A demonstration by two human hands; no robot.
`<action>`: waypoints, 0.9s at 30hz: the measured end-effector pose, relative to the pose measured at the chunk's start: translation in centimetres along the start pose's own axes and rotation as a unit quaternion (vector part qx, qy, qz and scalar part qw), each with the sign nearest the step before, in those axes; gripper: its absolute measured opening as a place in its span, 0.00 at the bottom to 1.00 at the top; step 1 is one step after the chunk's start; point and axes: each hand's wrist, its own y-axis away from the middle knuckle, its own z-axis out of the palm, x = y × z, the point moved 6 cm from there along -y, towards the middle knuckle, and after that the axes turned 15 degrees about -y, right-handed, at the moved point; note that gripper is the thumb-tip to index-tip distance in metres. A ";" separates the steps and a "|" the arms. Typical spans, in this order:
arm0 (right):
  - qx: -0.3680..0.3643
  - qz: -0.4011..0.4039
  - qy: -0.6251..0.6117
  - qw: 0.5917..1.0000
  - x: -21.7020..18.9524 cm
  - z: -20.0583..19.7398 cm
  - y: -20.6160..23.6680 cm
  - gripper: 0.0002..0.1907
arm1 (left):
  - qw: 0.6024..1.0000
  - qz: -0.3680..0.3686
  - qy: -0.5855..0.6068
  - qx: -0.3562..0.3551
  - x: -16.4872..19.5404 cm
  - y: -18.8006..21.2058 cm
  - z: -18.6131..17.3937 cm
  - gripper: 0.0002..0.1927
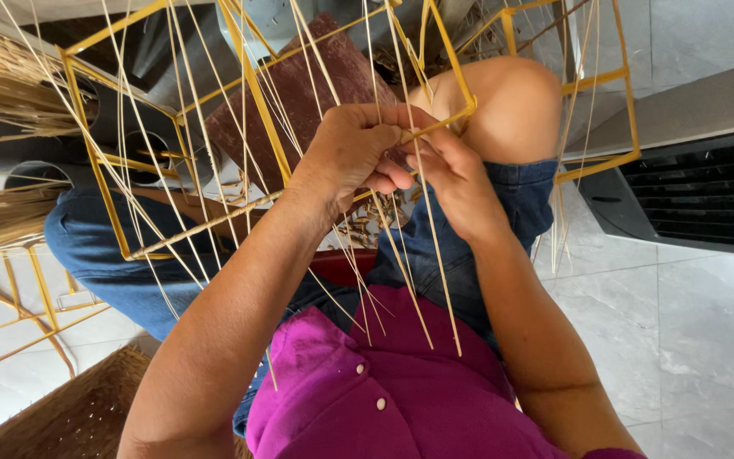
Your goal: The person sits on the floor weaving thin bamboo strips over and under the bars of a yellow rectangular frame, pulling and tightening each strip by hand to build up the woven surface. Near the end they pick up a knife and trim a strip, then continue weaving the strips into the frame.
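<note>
My left hand [352,153] and right hand [456,183] meet over my knee, both pinched shut on thin pale straw-coloured reed strands [401,280] where they cross a bar of the yellow angular wire frame [252,85], keeping them taut. The stiff, smooth strands hang loose towards my magenta buttoned shirt [367,399]. A coarse woven basket [78,416] sits near left.

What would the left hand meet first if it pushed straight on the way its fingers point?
Probably the right hand: the left hand points right, fingertips nearly touching it at the yellow frame bar. Depth is unclear.
</note>
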 end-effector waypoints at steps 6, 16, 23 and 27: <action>-0.006 0.019 -0.032 0.999 1.6 -0.1 -2.7 0.17 | 0.999 -0.028 0.021 0.007 -0.3 -0.1 -0.2 0.12; 0.071 -0.015 0.387 0.919 -6.6 0.0 0.8 0.08 | 0.998 0.010 -0.033 0.052 -0.2 0.3 0.1 0.10; 0.030 0.085 0.289 0.953 -6.6 -0.1 0.6 0.14 | 0.984 0.072 -0.125 0.100 1.5 2.7 -0.3 0.07; 0.032 0.092 0.288 0.953 -5.8 -0.3 0.6 0.13 | 0.952 0.107 -0.209 0.197 2.7 4.1 0.3 0.08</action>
